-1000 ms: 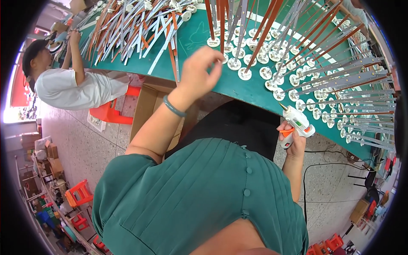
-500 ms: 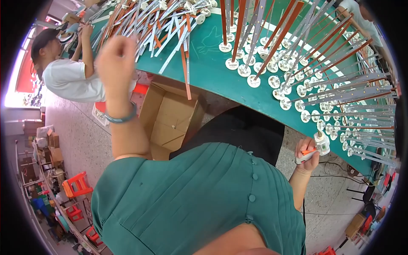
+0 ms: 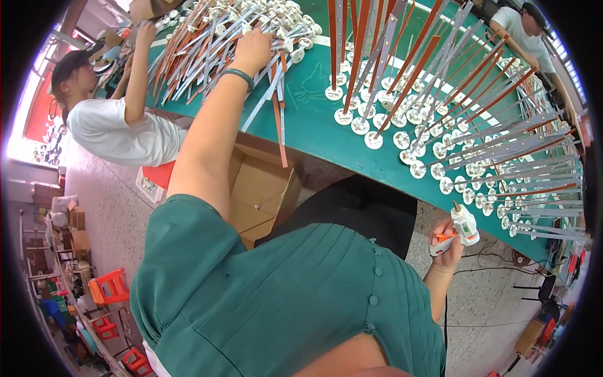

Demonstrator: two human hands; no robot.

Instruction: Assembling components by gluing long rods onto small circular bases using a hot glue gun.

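Observation:
My left hand [image 3: 254,50] reaches out to the far left, over a heap of grey and reddish-brown strips with white round bases [image 3: 220,30]. Its fingers are curled down among the bases, and whatever is between them is hidden. Close by the table's near edge on the right, my right hand [image 3: 447,246] is wrapped round the handle of a white hot glue gun [image 3: 465,225] with an orange trigger. The gun's nozzle points up toward the table. Beyond it stand many strips upright on white round bases [image 3: 374,139].
The green table [image 3: 308,135] curves across the far side. Under its edge sits an open cardboard box [image 3: 260,195]. A person in a white shirt [image 3: 122,129] works at the left, another person [image 3: 524,31] at the far right. Cables [image 3: 496,269] trail on the right.
My left hand has swung away from me and to the right, down onto the heap of strips. The glue gun has shifted slightly left in my right hand.

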